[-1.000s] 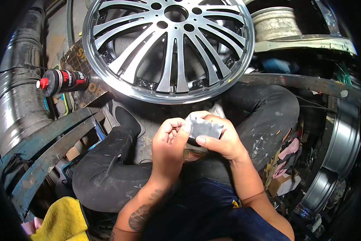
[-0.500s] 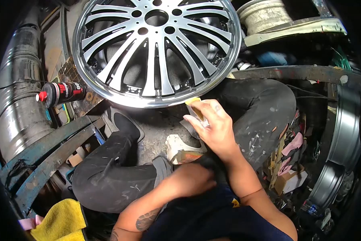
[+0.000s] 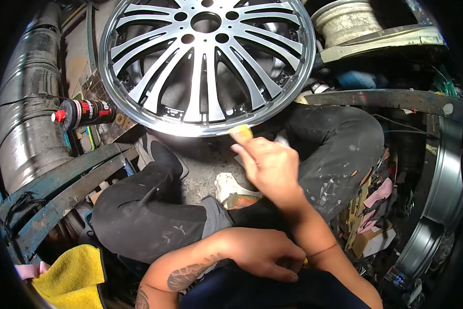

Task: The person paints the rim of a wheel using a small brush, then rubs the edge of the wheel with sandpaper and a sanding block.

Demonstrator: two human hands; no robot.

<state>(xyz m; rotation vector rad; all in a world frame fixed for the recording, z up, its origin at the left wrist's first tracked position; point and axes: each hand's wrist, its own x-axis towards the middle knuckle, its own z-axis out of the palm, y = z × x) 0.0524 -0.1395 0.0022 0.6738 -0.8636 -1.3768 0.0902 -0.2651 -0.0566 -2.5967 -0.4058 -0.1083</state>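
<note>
A multi-spoke alloy wheel with a shiny lip lies in front of me, its face turned up. My right hand pinches a small yellow piece against the near edge of the wheel's lip. Whether that piece is a pad or a folded sheet is blurred and partly covered by the fingers. My left hand is held low in front of my dark shirt, below the right forearm. Its fingers curl loosely, with the thumb apart, and I see nothing in them.
A black bottle with a red cap lies left of the wheel. A yellow cloth is at the lower left. Metal bars and a large metal cylinder flank the left side. More wheel rims stand at the right.
My left hand has moved down and right from between my legs to my shirt. My right hand has shifted slightly left along the lip with the yellow piece. The view has shifted a little.
</note>
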